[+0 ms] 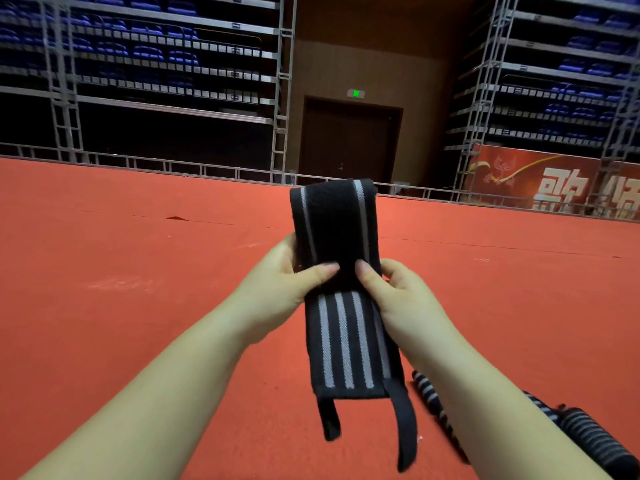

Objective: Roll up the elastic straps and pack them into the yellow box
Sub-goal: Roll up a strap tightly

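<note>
A black elastic strap with grey stripes (341, 337) is held up in front of me, above the red floor. My left hand (289, 282) pinches its left edge with the thumb on the front. My right hand (391, 289) pinches the right edge the same way. The top of the strap folds over at head height, and two black tails hang from its lower end. More striped straps (588, 438) lie on the floor at the lower right, partly hidden behind my right forearm. No yellow box is in view.
Red carpet (138, 306) covers the floor all around. Metal scaffolding with blue seats (138, 57) rises at the back, with a dark door (348, 140) in the middle and a red banner (554, 181) at the right.
</note>
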### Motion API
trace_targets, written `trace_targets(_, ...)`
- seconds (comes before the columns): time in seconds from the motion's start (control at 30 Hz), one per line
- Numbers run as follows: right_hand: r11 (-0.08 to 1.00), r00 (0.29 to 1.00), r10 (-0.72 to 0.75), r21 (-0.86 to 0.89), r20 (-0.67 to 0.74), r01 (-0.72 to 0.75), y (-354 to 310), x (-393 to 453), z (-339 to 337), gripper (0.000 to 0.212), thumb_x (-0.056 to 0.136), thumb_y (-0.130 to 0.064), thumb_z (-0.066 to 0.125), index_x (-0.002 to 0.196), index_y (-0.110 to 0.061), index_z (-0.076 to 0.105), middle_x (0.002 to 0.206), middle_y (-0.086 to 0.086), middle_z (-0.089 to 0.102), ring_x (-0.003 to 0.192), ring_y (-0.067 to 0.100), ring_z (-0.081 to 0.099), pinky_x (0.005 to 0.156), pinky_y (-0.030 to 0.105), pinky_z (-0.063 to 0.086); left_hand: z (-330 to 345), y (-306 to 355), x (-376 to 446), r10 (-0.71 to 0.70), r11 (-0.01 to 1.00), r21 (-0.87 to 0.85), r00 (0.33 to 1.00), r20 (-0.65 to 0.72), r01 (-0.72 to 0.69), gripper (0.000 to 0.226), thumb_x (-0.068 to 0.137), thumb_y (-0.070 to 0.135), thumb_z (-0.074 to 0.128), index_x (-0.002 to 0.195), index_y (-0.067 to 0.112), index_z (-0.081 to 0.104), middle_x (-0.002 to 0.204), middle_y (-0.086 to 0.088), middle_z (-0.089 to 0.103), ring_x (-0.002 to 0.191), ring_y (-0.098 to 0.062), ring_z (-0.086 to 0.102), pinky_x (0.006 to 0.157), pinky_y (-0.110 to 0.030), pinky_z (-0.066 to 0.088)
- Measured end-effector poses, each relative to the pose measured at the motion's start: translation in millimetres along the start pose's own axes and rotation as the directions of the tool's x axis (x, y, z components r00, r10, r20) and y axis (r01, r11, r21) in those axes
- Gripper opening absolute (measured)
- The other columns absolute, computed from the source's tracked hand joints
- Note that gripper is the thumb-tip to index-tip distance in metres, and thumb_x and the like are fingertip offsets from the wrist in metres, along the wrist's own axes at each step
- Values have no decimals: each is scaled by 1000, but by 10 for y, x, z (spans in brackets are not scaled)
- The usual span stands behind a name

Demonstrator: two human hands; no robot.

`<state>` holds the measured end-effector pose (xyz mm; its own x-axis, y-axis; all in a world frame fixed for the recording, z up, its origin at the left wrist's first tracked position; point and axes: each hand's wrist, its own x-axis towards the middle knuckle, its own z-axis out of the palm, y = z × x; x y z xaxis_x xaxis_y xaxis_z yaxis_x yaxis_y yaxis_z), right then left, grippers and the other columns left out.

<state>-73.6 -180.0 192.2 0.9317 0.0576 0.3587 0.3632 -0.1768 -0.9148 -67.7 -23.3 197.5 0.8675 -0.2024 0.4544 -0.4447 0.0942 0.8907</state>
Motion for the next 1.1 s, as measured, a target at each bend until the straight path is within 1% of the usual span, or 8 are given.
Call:
trace_targets(0.17,891,973,199,394,113,-228,-12,-30,63,31,99,-28,42,115,-9,61,96,14,72,85,30,70,76,39,54,-85,2,33,102,994,-23,987,-123,-106,26,71,-9,66,83,15,67,77,7,72,77,-6,67,74,-25,50)
trace_targets(0.3,749,896,264,510,357,-424,-100,-68,-58,60,86,-60,39,109,-11,65,79,8,67,61,18,64,52,25,51,-133,-25,17,236,944,258,968,-84,-207,48,68,-16,57,79,27,75,94,8,70,93,-4,64,82,-20,49)
trace_targets(0.43,901,924,243,285,296,-328,-9,-46,-51,23,83,-29,65,102,-18,64,78,-3,72,67,8,68,60,26,55,-186,-47,8,146,933,333,989,-5,-136,65,70,-21,34,88,27,74,112,15,65,110,5,56,92,-17,47)
trace_targets(0.57,994,977,68,-101,201,-48,61,-31,-97,73,62,-19,84,127,-25,50,105,-5,70,93,8,69,86,33,54,-347,-5,18,-35,998,-46,991,133,41,44,69,4,45,104,16,69,112,1,70,106,-11,64,85,-22,53)
trace_targets(0.7,822,968,-128,-523,217,226,3,-46,-130,48,70,-8,73,105,-38,57,92,-18,66,81,-5,61,65,8,44,-337,-27,-4,-65,912,411,982,178,-14,36,67,10,74,101,19,66,97,0,73,92,-11,68,83,-33,55)
trace_targets(0.83,598,939,-155,-727,306,336,72,-23,-79,49,74,-9,69,117,-28,56,105,-6,65,97,14,57,80,27,44,-186,31,33,-114,570,817,977,181,-85,27,63,26,70,89,26,61,80,8,66,78,-10,62,71,-30,53)
trace_targets(0.93,544,925,-19,-772,379,327,147,-20,-63,43,77,-15,69,117,-21,54,107,-1,64,99,19,57,80,32,43,-46,-29,44,-194,342,928,955,225,-149,18,70,29,67,84,24,57,76,7,60,75,-13,56,62,-26,45)
trace_targets(1.1,388,840,317,-868,440,308,783,-91,55,45,81,-28,71,118,-15,49,114,7,61,103,27,56,79,34,43,61,-717,-70,-481,251,952,831,280,-175,22,78,32,69,94,20,61,83,2,58,78,-17,49,64,-24,34)
